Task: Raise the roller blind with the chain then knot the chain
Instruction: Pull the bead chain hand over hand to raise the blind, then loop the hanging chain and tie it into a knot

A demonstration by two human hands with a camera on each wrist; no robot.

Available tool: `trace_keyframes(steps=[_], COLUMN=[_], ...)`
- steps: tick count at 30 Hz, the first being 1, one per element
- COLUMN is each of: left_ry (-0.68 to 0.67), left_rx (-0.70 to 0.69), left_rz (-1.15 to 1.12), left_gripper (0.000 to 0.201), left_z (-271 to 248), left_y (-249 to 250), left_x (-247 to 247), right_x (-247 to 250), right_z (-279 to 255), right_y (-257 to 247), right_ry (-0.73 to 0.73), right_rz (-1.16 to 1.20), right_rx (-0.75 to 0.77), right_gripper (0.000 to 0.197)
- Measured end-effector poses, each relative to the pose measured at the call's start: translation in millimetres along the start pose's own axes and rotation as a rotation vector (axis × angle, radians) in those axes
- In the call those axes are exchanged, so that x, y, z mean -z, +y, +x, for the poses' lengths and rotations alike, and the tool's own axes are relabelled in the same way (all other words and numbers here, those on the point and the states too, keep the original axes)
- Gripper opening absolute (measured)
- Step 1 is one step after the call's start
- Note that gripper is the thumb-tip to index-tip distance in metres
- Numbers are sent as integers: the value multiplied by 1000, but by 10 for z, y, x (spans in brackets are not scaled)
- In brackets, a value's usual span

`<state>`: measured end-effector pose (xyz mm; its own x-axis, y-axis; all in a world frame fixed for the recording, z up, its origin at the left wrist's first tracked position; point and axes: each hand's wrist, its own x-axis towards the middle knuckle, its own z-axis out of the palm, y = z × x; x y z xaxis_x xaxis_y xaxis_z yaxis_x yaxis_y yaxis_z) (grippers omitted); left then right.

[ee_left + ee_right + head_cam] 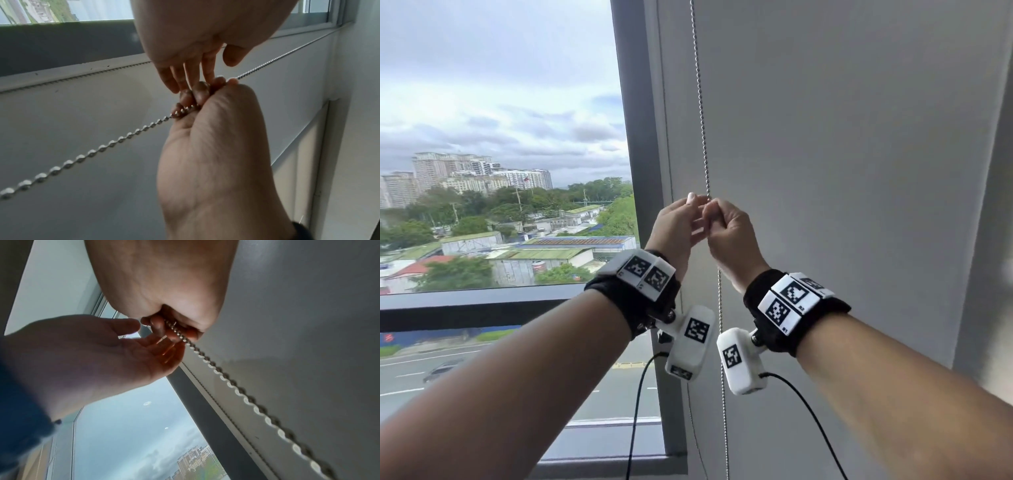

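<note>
Scene: I stand at a high window (500, 137) under a grey, cloudy sky, both hands raised to the bead chain (702, 113) of a grey roller blind (842, 137).

Right hand: my right hand (729, 233) is closed in a fist around the chain, fingers (158, 327) curled tight over the metal beads. The chain enters the top of the fist and leaves below the wrist.

Left hand: my left hand (678, 226) is just beside the right, fingers (174, 78) straight and relaxed, their tips touching the curled fingers of the right hand. It holds nothing that I can make out; in the right wrist view the palm lies open and bare.

Chain: it hangs taut in front of the blind's left edge, running from the top of the head view down through my right fist and on toward the bottom of the frame. A second, thinner strand (667, 120) runs close along the window frame (633, 120). No knot shows on any visible stretch.

Blind: its fabric covers the pane to the right of the dark frame; its lower edge is out of view.

Wrists: black straps carry white marker blocks (643, 270), each with a trailing black cable (635, 411).

Outside: tower blocks (465, 174), trees, low roofs and a road with a car.
</note>
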<state>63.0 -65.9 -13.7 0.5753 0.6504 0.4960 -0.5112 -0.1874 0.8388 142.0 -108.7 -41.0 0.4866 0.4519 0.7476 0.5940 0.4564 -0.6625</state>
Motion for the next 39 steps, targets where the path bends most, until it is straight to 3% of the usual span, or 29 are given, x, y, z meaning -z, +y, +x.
trace_keyframes(steps=[5, 11, 18, 24, 27, 32, 39], left_ry=[215, 333, 271, 193, 158, 134, 133], left_rx=[-94, -154, -93, -14, -56, -100, -104], left_rz=[153, 245, 246, 264, 259, 206, 177], left_gripper=[27, 35, 41, 46, 37, 20, 18], left_z=[193, 370, 539, 609, 630, 644, 584], left_y=[-94, -284, -444, -617, -666, -698, -682], left_x=[114, 319, 423, 462, 425, 377, 377], right_x=[83, 45, -102, -195, -267, -337, -339], right_z=[-66, -55, 71, 148, 194, 184, 102], right_y=[214, 426, 663, 801, 882, 982, 1006], right_ry=[-27, -7, 81, 70, 77, 34, -13], right_rz=[7, 26, -21, 58, 106, 177, 363], right_rx=[-2, -14, 35, 61, 64, 7, -104], right_gripper=[28, 17, 14, 13, 11, 32, 17])
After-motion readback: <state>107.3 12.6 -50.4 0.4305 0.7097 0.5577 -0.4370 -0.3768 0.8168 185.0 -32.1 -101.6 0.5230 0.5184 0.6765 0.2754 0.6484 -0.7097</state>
